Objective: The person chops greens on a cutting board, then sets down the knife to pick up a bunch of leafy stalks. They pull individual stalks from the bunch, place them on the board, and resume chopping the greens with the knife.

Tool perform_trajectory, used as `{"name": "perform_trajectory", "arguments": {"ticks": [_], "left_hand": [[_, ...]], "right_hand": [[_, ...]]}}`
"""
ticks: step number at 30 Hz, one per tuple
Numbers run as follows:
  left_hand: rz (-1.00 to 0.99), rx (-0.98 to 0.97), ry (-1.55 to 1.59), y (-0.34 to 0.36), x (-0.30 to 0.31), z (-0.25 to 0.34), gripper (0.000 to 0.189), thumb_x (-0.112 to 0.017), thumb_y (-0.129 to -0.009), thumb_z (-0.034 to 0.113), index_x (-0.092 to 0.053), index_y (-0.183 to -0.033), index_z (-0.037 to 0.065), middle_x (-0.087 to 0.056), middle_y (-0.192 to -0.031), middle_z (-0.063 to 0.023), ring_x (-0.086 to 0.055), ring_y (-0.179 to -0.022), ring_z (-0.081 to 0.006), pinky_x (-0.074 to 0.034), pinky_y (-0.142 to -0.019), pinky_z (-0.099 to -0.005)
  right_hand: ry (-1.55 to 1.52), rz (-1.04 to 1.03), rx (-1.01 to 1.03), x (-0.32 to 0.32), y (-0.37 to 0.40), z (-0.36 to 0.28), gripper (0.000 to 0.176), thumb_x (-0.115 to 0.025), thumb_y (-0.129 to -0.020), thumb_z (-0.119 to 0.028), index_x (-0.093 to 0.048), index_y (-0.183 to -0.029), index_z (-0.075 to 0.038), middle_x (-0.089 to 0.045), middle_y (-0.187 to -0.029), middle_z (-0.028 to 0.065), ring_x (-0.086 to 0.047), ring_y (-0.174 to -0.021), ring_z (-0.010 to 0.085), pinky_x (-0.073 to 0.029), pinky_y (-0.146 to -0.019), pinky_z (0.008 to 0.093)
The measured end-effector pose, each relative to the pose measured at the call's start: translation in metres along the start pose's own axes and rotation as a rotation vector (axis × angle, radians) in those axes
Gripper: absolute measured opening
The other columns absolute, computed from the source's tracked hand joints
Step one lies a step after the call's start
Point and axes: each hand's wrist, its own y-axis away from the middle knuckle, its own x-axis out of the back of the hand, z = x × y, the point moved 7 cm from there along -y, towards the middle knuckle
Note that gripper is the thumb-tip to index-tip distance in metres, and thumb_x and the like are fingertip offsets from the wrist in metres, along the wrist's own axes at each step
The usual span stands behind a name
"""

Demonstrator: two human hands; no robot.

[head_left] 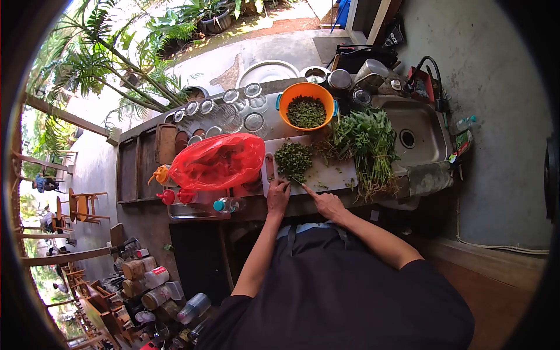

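A white cutting board [342, 175] lies on the counter in front of me. On it is a heap of leafy greens [293, 157], with loose bits scattered to the right. My left hand [278, 197] is closed at the heap's near edge, its fingers pinching green stems. Close by on the right, my right hand [328, 206] is closed with the index finger stretched forward along a small knife, mostly hidden by the hand and the greens. A large bundle of long-stemmed greens with roots [373, 151] rests across the board's right side.
Behind the board stands an orange colander [301, 88] holding leaves. A red plastic bag [219, 160] bulges at the left, near a teal-capped bottle [228, 205] and several upturned glasses [255, 123]. The metal sink [429, 119] is at the right, with a cloth [430, 178] over its front edge.
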Motion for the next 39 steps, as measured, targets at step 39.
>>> {"name": "perform_trajectory", "arguments": {"ticks": [39], "left_hand": [[0.041,0.011,-0.096,-0.003,0.003,0.005,0.011,-0.073,-0.082,0.013,-0.074,-0.09,0.005,-0.067,-0.091,-0.011,-0.063,-0.094,-0.03,-0.05,-0.084,-0.0405]], "right_hand": [[-0.004,0.012,0.051,-0.01,-0.003,0.001,0.085,-0.043,-0.089,-0.005,-0.007,-0.157,-0.041,-0.067,-0.08,0.0233,-0.067,-0.072,0.0416,-0.054,-0.071,0.0538]]}}
